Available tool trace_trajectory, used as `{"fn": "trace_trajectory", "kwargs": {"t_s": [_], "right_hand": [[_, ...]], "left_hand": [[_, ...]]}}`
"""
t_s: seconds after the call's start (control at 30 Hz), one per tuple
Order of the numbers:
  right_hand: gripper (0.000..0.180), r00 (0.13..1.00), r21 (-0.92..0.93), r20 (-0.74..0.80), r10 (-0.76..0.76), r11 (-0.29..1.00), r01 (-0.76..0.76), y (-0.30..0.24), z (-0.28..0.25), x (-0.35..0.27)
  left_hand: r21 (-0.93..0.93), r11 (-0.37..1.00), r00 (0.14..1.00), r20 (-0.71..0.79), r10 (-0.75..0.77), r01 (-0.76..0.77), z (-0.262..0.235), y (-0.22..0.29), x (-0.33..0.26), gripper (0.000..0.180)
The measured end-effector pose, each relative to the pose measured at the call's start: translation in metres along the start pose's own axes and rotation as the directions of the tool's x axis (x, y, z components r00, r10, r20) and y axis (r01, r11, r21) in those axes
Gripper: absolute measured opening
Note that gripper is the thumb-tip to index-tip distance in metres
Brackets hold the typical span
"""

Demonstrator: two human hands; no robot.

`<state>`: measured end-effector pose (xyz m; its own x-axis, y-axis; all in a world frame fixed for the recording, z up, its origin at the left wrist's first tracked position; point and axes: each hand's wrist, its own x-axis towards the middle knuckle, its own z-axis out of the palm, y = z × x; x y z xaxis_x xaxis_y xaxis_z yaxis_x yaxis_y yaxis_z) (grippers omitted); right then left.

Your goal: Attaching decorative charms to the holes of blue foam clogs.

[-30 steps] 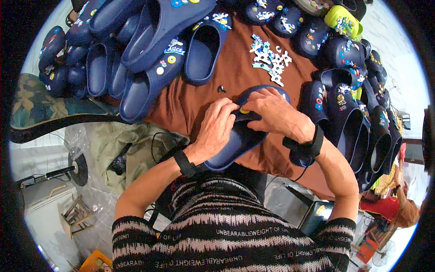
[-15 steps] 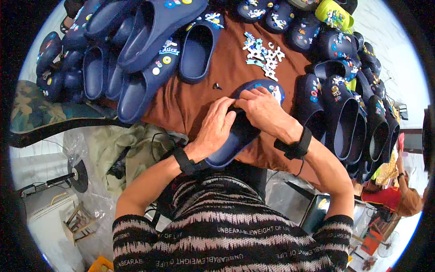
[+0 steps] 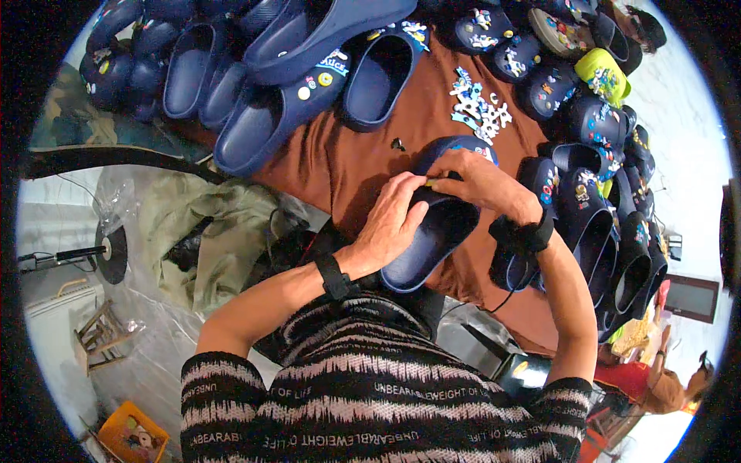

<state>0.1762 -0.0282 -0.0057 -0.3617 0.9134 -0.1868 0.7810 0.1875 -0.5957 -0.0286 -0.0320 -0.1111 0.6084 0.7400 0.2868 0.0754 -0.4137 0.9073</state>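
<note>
A dark blue clog point(image 3: 428, 247) lies on the brown cloth in front of me, its heel toward my body. My left hand point(image 3: 390, 220) grips the clog's left side, the thumb over its opening and the fingertips at the upper. Bent over the upper, my right hand point(image 3: 480, 185) has its fingers pinched on a small yellow piece point(image 3: 431, 183), mostly hidden by the fingertips. Part of the clog's toe shows beyond that hand, with a charm on it. Farther off lies a pile of blue and white shoe charms point(image 3: 480, 112). A small black piece point(image 3: 397, 144) rests on the cloth.
Blue clogs point(image 3: 255, 127) are heaped at the left; more decorated dark clogs point(image 3: 583, 216) and a lime green one point(image 3: 604, 76) stand at the right. Brown cloth point(image 3: 351, 166) covers the table. An orange crate point(image 3: 131, 434) is on the floor; a person point(image 3: 656, 382) is at far right.
The scene has shifted rightward in view as my head turned. My fingers have moved slightly on the clog's upper, and a yellow piece now shows at my right fingertips. More of the insole is visible.
</note>
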Motion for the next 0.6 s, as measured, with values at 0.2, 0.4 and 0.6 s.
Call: {"fn": "trace_trajectory", "kwargs": {"t_s": [0.2,0.4,0.6], "right_hand": [[0.020,1.000,-0.148,0.005,-0.015,0.989,0.015,0.008,0.001,0.008],[0.015,0.999,0.028,0.030,-0.025,0.999,0.025,0.025,-0.007,0.008],[0.013,0.999,0.076,0.038,-0.029,0.997,0.026,0.019,-0.008,0.007]], "left_hand": [[-0.015,0.999,0.999,-0.006,-0.032,0.032,0.006,0.002,0.002,0.054],[-0.035,0.998,0.995,-0.073,-0.063,0.061,0.015,0.011,0.008,0.055],[-0.004,1.000,0.987,-0.161,-0.010,0.009,0.019,0.009,0.006,0.057]]}}
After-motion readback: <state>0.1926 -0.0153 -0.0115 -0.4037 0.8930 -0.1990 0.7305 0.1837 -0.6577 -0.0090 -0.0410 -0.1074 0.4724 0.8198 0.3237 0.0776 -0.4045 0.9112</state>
